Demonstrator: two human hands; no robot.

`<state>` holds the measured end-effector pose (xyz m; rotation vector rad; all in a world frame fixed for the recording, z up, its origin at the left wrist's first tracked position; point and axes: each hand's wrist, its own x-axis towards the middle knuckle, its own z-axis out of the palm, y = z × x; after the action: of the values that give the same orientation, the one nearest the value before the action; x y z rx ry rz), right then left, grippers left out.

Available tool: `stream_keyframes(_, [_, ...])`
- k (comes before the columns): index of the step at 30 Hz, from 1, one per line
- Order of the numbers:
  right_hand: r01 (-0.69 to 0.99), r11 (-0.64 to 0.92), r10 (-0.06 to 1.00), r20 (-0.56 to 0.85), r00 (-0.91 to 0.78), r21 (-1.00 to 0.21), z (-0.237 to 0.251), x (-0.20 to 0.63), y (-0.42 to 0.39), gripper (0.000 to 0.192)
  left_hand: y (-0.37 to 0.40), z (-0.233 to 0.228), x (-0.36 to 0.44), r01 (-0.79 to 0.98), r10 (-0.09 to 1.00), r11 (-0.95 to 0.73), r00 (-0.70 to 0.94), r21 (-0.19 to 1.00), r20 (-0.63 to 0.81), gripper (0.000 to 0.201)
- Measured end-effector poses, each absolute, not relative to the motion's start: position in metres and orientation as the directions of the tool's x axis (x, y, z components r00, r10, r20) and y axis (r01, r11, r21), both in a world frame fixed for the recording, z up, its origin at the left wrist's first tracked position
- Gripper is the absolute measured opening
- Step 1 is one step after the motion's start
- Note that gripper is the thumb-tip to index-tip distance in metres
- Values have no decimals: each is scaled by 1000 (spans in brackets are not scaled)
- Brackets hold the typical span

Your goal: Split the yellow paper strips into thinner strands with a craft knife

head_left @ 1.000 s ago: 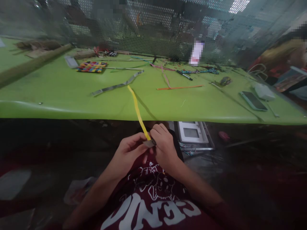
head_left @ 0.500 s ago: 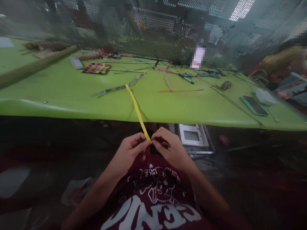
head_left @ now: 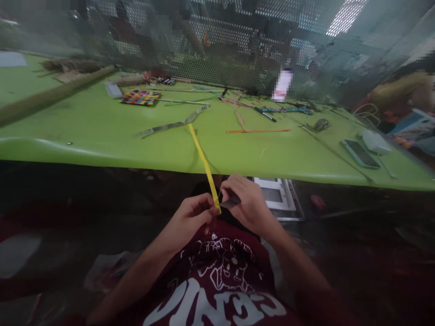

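Yellow strip (head_left: 205,164): long, thin, flat band, bright yellow, plain and unmarked as far as can be seen. Long axis runs from the hands below the table's near edge, up and slightly leftward, over that edge and onto the green table (head_left: 84,131); far end lies on the tabletop, just beside the near end of a grey strip (head_left: 175,123), whether touching it cannot be told. Near end pinched at lap level, in front of the maroon printed shirt (head_left: 217,280). Strip looks taut and straight, no curl visible. Left hand (head_left: 190,219) closed narrow, thumb and forefinger nipping the yellow strip's lower end. Right hand (head_left: 246,206) also closed, fingers curled around a short dark grey piece (head_left: 231,201) that meets the yellow end; the two hands nearly touching at the pinch. What joins the grey piece to the yellow one is too small to tell. On the table, well apart from the hands: an orange strip (head_left: 258,131) lying flat toward the middle, a multicoloured woven mat (head_left: 140,97) toward the far left, a black pen (head_left: 265,113) near the far edge, a phone (head_left: 360,154) toward the right edge. Perforated metal screen (head_left: 217,68) stands along the far edge. Another person at the far right, blurred.
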<state>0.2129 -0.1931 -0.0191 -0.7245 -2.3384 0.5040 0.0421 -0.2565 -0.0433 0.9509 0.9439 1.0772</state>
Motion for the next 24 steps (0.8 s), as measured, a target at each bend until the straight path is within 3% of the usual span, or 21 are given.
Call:
stream_keyframes(7, [732,653,734,404,-546,-196,12,201,-175,4,-262,-43,52,-220,932,283,294,934,-213,16])
stream_keyframes(13, [892,453,817,395,-419,9,35,185,-131,9,-267,-51,55,-150,891,287,405,946,-206,22])
stream_keyframes(24, [973,192,879,419,-229,128,51,200,-27,24,-277,-68,66,-19,801,312,543,950,-252,23])
